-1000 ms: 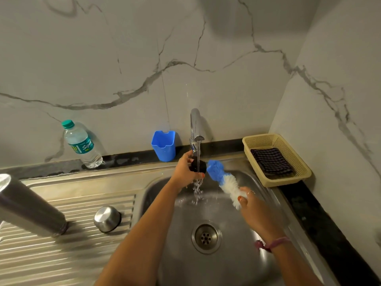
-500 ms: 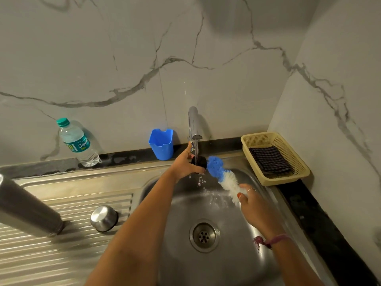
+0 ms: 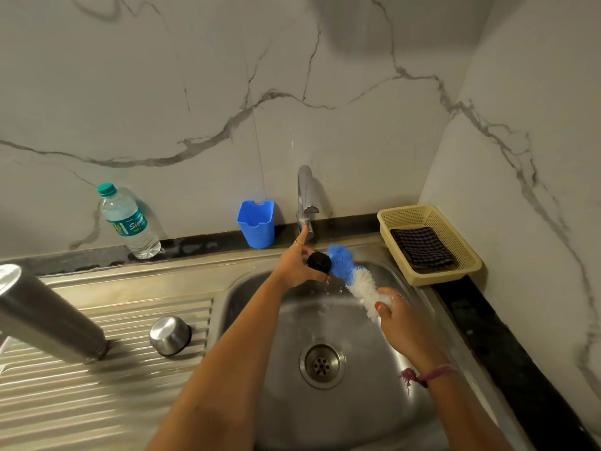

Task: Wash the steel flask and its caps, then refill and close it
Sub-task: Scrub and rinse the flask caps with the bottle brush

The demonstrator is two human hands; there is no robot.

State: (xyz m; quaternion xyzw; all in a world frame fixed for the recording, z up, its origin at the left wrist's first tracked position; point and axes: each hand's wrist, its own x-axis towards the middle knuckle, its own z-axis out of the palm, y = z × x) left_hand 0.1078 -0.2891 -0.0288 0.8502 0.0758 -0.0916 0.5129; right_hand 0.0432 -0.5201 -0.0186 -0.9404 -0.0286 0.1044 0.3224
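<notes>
Standing at the far left on the ribbed drainboard (image 3: 97, 395), the steel flask (image 3: 48, 315) is upside down, mouth on the ridges, and it looks tilted in this wide view. Just to its right, apart from it, the steel cap (image 3: 169, 335) sits on the same drainboard. Behind them, on the dark ledge by the marble wall, a water bottle (image 3: 128, 221) with a green cap stands upright. Further right a blue cup (image 3: 256, 222) stands on the ledge, just left of the tap (image 3: 305, 200). The left hand (image 3: 297, 265) is over the back of the sink (image 3: 325, 415); its fingers are curled around the black cap (image 3: 319, 262), while the forefinger is stretched up and touches the tap's lower part. No stream falls from the tap; only a few drops are seen under the black cap. The brush (image 3: 353, 276) lies slanted over the sink, its blue tip touching the black cap and its white part going down to the right hand (image 3: 403, 323), which is closed around the brush's lower end. A pink band is on that wrist. At the right, a beige basket (image 3: 455, 222) rests on the table corner with a dark checked cloth (image 3: 422, 249) lying inside it.
</notes>
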